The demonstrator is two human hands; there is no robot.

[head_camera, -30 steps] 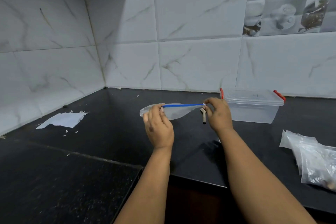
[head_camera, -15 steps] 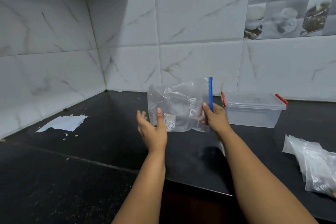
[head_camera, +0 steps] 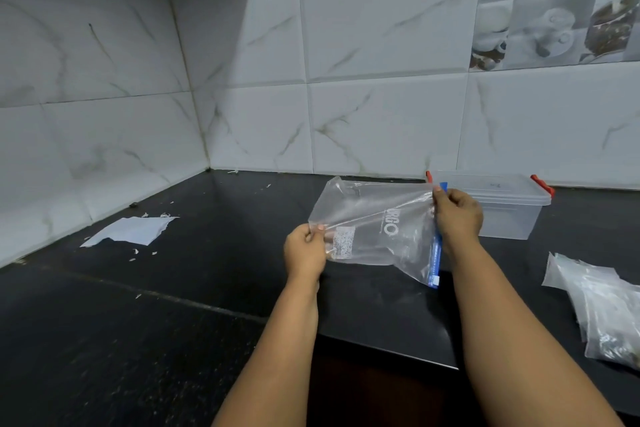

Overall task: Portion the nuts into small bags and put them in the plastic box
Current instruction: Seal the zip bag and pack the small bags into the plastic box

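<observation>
Clear zip bag point(head_camera: 377, 222), empty by the look of it, is held stretched in the air above the black counter point(head_camera: 180, 288). Its bottom edge is pinched by the left hand point(head_camera: 306, 251), its blue zip end by the right hand point(head_camera: 457, 215). Plastic box point(head_camera: 512, 208) is just behind, lid on. Risk: the thin film could slip from either pinch, or the zip could stay sealed at filling, and nuts would be spilled.

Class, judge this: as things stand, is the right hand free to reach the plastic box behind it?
Probably not yet: the right hand pinches the zip bag, though the plastic box sits unobstructed just behind.
</observation>
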